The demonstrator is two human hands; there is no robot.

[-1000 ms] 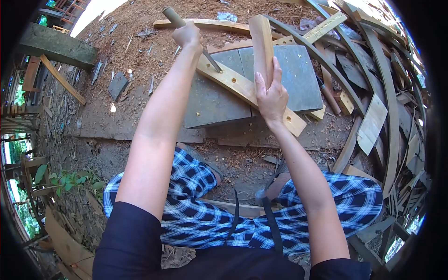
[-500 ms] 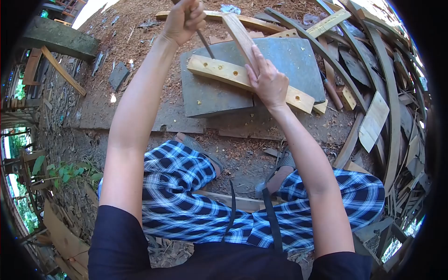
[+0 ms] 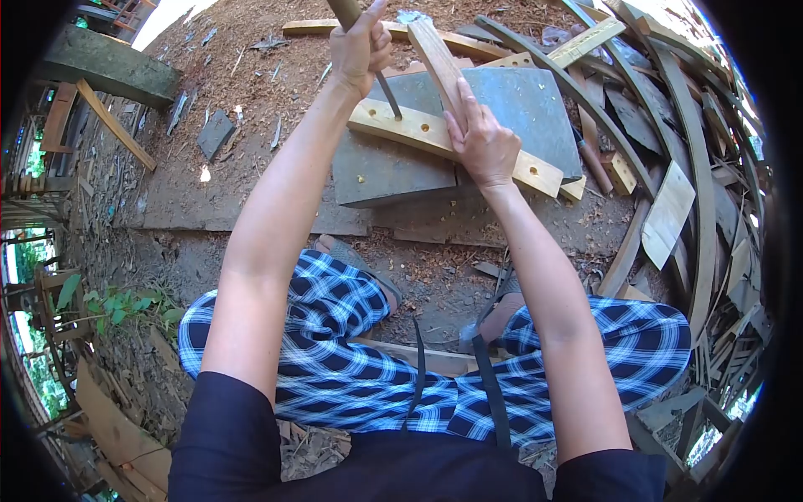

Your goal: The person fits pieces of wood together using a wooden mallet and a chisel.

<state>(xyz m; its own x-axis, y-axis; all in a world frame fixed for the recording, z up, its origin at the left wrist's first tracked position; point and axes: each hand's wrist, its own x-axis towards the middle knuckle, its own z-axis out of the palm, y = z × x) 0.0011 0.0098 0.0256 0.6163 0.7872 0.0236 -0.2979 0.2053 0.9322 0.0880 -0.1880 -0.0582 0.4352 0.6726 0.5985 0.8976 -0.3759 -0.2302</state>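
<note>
My left hand [image 3: 358,54] is closed around a chisel [image 3: 386,90] with a thick wooden handle and a long dark metal shank. The shank slants down, its tip at one of the round holes in a pale wooden beam [image 3: 406,132]. My right hand [image 3: 485,144] is wrapped round a flat wooden stick [image 3: 437,60], which lies across the beam and points away from me. That hand also rests over the beam. Under the beam is a flat grey block [image 3: 527,100]. More holes show along the beam on both sides of my right hand.
Long curved wooden strips [image 3: 690,159] and offcuts pile up on the right. A holed block [image 3: 620,173] and a brown rod-like handle [image 3: 595,167] lie beside the grey block. Wood chips cover the ground behind. A concrete beam [image 3: 109,67] stands at the far left.
My left hand has moved right and down with the chisel, whose tip has shifted along the beam to another hole. The right hand stays almost still on the stick.
</note>
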